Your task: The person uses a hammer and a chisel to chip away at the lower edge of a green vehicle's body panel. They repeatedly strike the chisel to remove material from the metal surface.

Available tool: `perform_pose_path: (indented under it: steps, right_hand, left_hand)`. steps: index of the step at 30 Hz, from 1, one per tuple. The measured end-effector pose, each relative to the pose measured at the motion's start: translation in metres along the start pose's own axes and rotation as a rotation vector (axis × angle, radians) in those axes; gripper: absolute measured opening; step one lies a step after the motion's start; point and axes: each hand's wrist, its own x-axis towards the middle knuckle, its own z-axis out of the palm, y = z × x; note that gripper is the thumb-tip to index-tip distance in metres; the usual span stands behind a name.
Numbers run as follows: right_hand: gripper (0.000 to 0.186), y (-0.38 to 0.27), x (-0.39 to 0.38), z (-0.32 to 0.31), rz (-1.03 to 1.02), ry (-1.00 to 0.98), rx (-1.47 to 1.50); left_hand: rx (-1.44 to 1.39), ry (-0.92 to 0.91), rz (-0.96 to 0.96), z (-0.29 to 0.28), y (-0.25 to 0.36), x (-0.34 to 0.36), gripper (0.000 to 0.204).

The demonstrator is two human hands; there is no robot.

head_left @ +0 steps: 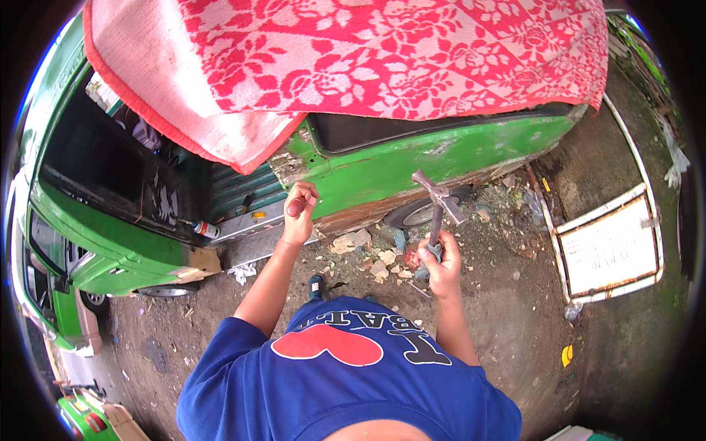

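A: Handling?
B: I'd grip the hammer (441, 198) firmly, head well clear of the left hand (304, 220), wrist loose.
A: Grips?
B: Both closed. Right hand (444, 272) round the handle; left round a brown knob (296, 208), remainder hidden.
A: Hammer's place, looks?
B: Raised, seen against the green panel's (397, 170) lower edge, rubble (353, 241) below. Two-ended head, dull grey, seemingly worn, tilted. Handle slim, darker, something grey-blue (435, 252) bunched at the fist.

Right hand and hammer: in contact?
Touching. The head view shows it: the right hand is closed around the lower handle of the hammer, whose head sticks up above the fist.
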Motion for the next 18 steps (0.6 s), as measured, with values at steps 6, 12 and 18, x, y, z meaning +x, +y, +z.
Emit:
perform_pose_path:
  steps: [6,12,18]
  right_hand:
    - [0.029,0.012,0.007,-0.012,0.271,-0.080,0.059]
    - [0.025,0.026,0.005,-0.007,0.318,-0.096,0.045]
    - [0.023,0.032,0.003,-0.003,0.371,-0.134,0.021]
  left_hand:
    - [0.020,0.015,-0.192,-0.013,0.003,-0.028,0.009]
    - [0.216,-0.123,-0.086,-0.026,0.018,-0.033,0.014]
    - [0.256,-0.112,0.018,-0.030,0.015,-0.030,0.017]
